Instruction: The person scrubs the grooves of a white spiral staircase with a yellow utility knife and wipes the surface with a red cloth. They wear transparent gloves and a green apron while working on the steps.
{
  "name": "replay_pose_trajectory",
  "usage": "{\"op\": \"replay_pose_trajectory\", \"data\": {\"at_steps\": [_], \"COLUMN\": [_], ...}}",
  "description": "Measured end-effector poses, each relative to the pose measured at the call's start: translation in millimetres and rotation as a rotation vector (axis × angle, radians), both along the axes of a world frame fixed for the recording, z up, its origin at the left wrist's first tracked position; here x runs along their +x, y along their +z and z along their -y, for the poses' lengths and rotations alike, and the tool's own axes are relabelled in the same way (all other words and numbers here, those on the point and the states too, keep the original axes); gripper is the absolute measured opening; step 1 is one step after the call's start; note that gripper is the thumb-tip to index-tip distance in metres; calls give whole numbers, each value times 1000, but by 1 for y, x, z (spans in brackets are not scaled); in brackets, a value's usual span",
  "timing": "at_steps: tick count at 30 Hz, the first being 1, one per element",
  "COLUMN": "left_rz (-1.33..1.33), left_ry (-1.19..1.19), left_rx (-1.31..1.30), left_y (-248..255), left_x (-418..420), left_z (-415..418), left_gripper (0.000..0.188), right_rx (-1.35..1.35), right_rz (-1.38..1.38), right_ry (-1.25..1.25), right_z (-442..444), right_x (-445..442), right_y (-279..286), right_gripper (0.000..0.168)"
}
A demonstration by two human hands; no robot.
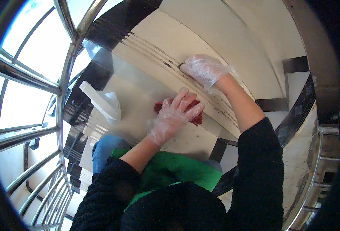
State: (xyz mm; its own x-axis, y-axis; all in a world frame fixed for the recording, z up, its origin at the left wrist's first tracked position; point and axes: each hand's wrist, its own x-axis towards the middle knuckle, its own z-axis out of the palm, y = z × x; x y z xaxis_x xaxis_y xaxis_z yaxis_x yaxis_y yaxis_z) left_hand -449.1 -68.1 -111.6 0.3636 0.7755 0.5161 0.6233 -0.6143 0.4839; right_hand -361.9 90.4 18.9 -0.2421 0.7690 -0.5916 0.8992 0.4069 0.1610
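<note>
My left hand (175, 114), in a clear plastic glove, presses on a crumpled red cloth (198, 117) on a cream stair tread. The cloth shows on both sides of the fingers. My right hand (201, 69), gloved the same way, is closed around a small dark-tipped object (180, 66). Most of that object is hidden in the fist, so its kind cannot be told. Its tip meets the dark-stained grooved strip (164, 62) along the edge of the step. On the tread to the left stands a white plastic bottle with a handle (105, 105).
A metal railing (67, 66) curves up the left side, before bright window panes (25, 101). Another railing (315, 173) runs at the lower right. Black tile bands (97, 66) border the steps. A green apron (184, 170) covers my lap, and my jeans-clad knee (109, 147) is near the bottle.
</note>
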Motion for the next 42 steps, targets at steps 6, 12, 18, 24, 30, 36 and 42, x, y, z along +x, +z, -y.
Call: {"op": "replay_pose_trajectory", "data": {"at_steps": [6, 12, 18, 24, 30, 36, 42], "left_rz": [-24, 43, -15, 45, -30, -8, -28], "left_ry": [-15, -5, -60, 0, -54, -41, -52], "left_rx": [11, -33, -17, 25, -2, 16, -8], "left_y": [2, -1, 8, 0, 5, -3, -3], "left_x": [-2, -1, -5, -1, -5, -5, -6], "left_z": [-2, 1, -3, 1, -2, -2, -1], "left_gripper": [57, 55, 54, 57, 59, 60, 61], "right_rx": [153, 51, 136, 55, 181, 87, -86], "right_rz": [-288, -96, -312, -181, -235, -281, -586], "right_ry": [212, 183, 109, 62, 65, -18, -235], "right_z": [-20, -2, -16, 4, -7, 12, 27], "right_x": [5, 8, -2, 5, -36, 4, 21], "right_y": [-34, -10, -24, -3, -6, 10, 14], "right_gripper": [26, 35, 42, 40, 40, 40, 43]}}
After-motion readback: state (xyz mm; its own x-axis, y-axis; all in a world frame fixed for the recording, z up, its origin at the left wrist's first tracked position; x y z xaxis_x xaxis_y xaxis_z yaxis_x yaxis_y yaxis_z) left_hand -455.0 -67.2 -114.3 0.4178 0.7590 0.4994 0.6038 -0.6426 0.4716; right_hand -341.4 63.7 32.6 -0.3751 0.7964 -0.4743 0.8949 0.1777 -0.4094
